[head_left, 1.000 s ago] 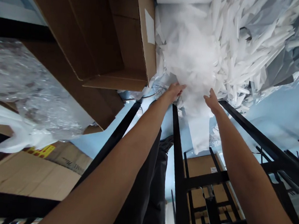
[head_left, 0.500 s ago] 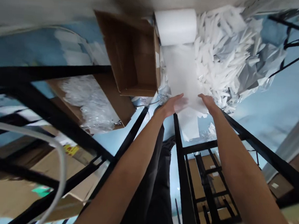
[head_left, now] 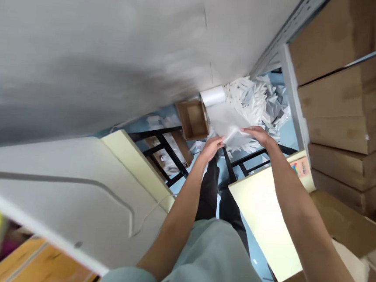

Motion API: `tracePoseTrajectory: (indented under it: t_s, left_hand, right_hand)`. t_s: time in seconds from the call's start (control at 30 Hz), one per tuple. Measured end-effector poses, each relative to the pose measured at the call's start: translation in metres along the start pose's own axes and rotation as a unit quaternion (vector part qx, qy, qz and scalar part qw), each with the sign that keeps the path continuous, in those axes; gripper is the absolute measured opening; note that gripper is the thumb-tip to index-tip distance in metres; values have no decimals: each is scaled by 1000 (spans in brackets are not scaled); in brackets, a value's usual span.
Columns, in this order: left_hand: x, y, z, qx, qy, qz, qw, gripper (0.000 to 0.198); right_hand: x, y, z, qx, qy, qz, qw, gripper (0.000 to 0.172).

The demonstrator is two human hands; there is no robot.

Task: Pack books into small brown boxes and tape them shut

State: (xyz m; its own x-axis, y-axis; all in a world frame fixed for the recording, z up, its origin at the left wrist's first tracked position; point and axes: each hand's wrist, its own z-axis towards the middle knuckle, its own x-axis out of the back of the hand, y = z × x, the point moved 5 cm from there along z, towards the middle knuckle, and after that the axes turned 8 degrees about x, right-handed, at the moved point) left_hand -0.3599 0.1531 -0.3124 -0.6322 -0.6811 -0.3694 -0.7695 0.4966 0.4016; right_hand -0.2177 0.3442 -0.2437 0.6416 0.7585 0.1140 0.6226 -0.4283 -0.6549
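Observation:
A white sheet of packing wrap [head_left: 226,118] hangs from a white roll [head_left: 213,96] by the wall. My left hand [head_left: 212,147] pinches the sheet's lower left edge, with thumb and fingers together. At the right edge, my right hand [head_left: 259,135] has its fingers closed on the same sheet. Between my hands the sheet is lifted and creased. Just left of the roll stands an open brown cardboard box [head_left: 193,120]. A heap of white scraps [head_left: 253,94] lies right of the sheet, close to my right hand.
Stacked cardboard boxes [head_left: 338,110] line the right side. A pale yellow board [head_left: 267,213] lies under my right forearm. A white panel [head_left: 59,217] and a yellow-edged board [head_left: 133,160] are at left. Black metal frames [head_left: 165,152] stand below my hands.
My view has pulled back and up, showing my shirt, the boards and stacked boxes. My hands, open before, have closed on the sheet's edges, and the sheet is now raised and creased.

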Motion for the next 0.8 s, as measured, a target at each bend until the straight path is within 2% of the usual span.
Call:
tracePoseTrajectory:
  t_s: [0.03,0.1,0.23,0.3,0.4,0.47,0.57,0.8]
  left_hand:
    - [-5,6,-15,-9,6,5,1000,29]
    - [-15,16,-43,-26,12,-3,1000,28]
    - [-37,25,-93,-18,21,-37,999,36]
    - [-48,24,-115,-14,5,-44,999,44]
    - [-63,17,-143,-16,-54,-16,998,56]
    - [-68,8,-155,-30,-69,-4,997,54]
    - [-72,-5,-166,-65,-57,-23,996,51]
    - [-85,-27,-170,-170,-6,-58,984,53]
  right_hand:
    - [0,-9,-17,8,-13,19,1000,50]
    - [5,-26,-48,28,6,32,999,48]
    - [24,-52,-105,83,123,24,989,45]
    - [27,-57,-130,84,100,1,991,46]
    - [22,-55,-162,85,9,-43,995,45]
    - [21,-52,-178,125,2,-24,992,43]
    - [21,-43,-193,173,33,23,984,44]
    - [26,-21,-207,229,73,56,969,54]
